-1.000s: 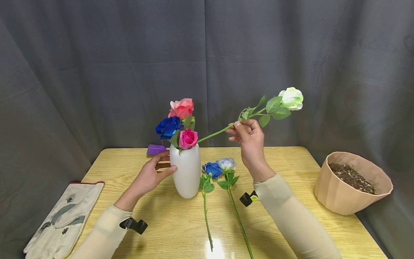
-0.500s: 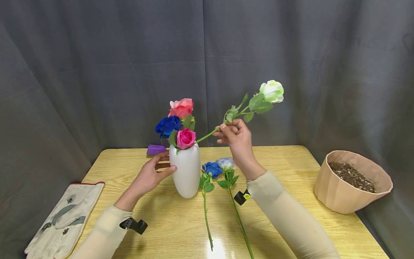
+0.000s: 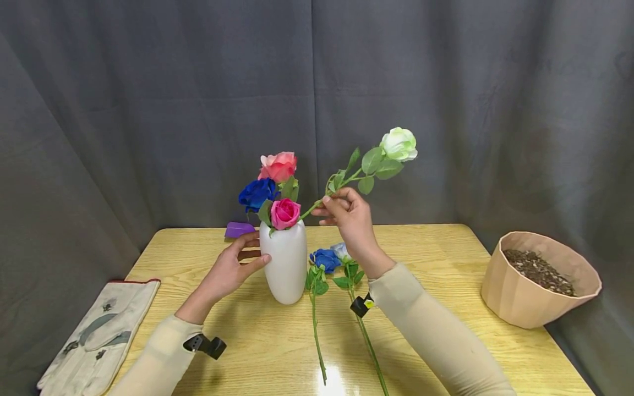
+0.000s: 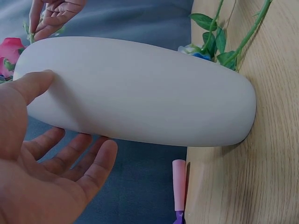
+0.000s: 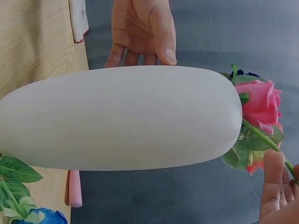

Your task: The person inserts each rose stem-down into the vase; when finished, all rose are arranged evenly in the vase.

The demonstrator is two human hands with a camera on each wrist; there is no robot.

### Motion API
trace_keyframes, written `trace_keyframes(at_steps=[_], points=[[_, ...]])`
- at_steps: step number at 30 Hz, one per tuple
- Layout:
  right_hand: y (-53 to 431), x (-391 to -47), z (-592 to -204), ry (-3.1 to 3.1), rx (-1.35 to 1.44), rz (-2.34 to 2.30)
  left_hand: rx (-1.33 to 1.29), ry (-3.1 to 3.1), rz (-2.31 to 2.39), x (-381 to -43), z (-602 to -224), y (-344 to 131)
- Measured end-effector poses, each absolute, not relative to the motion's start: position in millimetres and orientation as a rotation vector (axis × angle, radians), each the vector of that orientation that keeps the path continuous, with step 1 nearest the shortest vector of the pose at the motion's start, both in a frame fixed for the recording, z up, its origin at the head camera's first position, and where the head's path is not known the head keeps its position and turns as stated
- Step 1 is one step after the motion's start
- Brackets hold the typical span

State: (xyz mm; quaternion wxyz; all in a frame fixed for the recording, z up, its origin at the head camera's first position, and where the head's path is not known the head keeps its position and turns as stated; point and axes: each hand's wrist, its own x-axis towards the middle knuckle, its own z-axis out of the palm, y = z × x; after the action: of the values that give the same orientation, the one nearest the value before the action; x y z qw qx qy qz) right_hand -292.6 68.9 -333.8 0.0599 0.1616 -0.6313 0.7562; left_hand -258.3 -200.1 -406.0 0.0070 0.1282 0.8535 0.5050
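A white vase (image 3: 283, 264) stands upright on the table, holding a coral rose (image 3: 278, 166), a dark blue rose (image 3: 257, 194) and a pink rose (image 3: 285, 213). My left hand (image 3: 233, 269) grips its left side, thumb (image 4: 39, 83) on the near face and fingers round the back. Between thumb and fingers, my right hand (image 3: 353, 220) pinches the green stem of a white-green rose (image 3: 398, 144). That stem slants down leftward into the vase mouth, its lower end hidden inside. The bloom leans out to the upper right.
A blue rose (image 3: 324, 259) and a pale blue rose (image 3: 342, 251) lie on the table right of the vase. Behind it is a purple tool (image 3: 239, 229) with a pink handle (image 4: 179, 184). Work gloves (image 3: 101, 335) lie left; a pot of soil (image 3: 515, 286) stands right.
My right hand has moved left toward the vase, sliding the white-green rose's stem deeper into the mouth. The bloom has shifted left. My left hand has stayed on the vase.
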Motion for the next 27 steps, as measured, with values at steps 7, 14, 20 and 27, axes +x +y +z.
trace_keyframes(at_steps=[7, 14, 20, 27], points=[[66, -295, -337, -1.900, 0.457, 2.299, 0.392, 2.667, 1.574, -258, -407, -200], [60, -298, -336, -1.939, 0.432, 2.247, 0.400, 2.667, 1.579, -258, -407, -200], [57, -301, -337, -1.947, 0.428, 2.294, 0.407, 2.654, 1.595, -258, -406, -200], [53, -305, -338, -1.986, 0.423, 2.331, 0.415, 2.655, 1.603, -258, -406, -200]])
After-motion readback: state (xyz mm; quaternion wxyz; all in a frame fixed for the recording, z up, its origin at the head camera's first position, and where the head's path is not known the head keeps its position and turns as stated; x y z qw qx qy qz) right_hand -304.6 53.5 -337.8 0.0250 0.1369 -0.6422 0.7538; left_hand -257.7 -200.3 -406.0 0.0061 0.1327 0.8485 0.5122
